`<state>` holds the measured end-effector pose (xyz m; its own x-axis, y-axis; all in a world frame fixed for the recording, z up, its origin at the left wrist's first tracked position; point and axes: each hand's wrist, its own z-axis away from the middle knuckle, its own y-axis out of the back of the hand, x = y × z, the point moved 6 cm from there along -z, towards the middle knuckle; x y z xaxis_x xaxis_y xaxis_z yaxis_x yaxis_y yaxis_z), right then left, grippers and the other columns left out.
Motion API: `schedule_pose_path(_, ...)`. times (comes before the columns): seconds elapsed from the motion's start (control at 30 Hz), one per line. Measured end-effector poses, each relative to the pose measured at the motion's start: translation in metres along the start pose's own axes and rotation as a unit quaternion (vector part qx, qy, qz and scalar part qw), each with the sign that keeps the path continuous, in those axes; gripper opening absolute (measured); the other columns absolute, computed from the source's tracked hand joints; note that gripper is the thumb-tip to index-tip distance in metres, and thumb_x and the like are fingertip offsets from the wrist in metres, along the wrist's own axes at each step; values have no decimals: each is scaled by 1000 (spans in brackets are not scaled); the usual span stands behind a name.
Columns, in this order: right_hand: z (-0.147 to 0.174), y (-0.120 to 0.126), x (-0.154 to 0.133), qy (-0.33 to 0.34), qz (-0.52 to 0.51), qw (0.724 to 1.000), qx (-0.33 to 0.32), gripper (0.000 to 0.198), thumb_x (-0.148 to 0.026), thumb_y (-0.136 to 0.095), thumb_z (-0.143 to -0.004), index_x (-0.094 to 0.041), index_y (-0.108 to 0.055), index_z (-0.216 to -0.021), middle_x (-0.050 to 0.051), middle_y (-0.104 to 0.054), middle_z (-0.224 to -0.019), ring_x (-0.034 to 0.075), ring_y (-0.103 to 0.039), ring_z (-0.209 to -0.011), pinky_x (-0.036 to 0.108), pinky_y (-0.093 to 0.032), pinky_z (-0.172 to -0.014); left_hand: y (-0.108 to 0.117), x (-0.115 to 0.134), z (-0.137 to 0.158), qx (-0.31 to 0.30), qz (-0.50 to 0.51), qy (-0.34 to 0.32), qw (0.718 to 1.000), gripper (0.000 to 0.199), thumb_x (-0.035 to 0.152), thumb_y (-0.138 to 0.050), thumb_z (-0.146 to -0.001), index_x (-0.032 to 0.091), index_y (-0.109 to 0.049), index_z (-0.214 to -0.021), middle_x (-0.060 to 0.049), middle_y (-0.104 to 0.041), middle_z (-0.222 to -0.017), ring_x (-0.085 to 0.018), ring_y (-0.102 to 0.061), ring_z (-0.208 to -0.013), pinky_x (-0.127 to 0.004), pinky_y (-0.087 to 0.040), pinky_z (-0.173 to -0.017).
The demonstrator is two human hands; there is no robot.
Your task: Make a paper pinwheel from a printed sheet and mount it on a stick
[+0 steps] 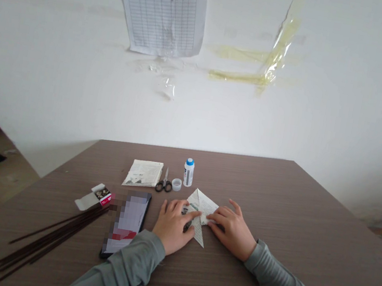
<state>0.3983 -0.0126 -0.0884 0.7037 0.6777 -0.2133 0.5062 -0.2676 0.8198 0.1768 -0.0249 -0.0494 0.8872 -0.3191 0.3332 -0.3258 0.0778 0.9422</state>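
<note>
Grey sleeves [115,267] lead up to two hands on the counter [299,283] — the left hand [174,228] spread over the folded printed paper [199,234], its index finger pressing the middle, the right hand [233,228] with bent fingers at the paper's right edge, though whether they pinch it I cannot tell. The paper lies between them, nearer than the blue-capped bottle [188,174] and scissors [165,182] — with a phone [130,220] beside the left hand.
</note>
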Motion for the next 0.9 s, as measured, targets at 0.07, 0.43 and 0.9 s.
schedule_pose_path(0.07,0,0,0,1,-2,1000,3,26,-26,-76,-122,-37,-99,-123,2,-96,-107,30,-94,-102,68,-57,-146,0,0,0,-2,-3,0,1000,59,22,-90,-110,44,-94,-164,-14,-81,-177,-49,-69,-171,-91,-40,-155)
schedule_pose_path(0.43,-2,2,-3,-1,13,1000,-2,25,-28,-78,-120,-41,-100,-122,4,-97,-106,33,-96,-102,66,-64,-141,-3,-2,0,7,-6,2,1000,65,22,-91,-108,40,-90,-170,-15,-82,-175,-48,-70,-170,-89,-41,-155)
schedule_pose_path(0.9,-1,1,0,7,-5,1000,12,25,-27,-78,-119,-40,-99,-119,1,-96,-105,31,-95,-99,64,-64,-142,1,1,1,0,3,-2,1000,57,19,-90,-110,48,-97,-159,-14,-80,-178,-48,-68,-172,-91,-41,-154)
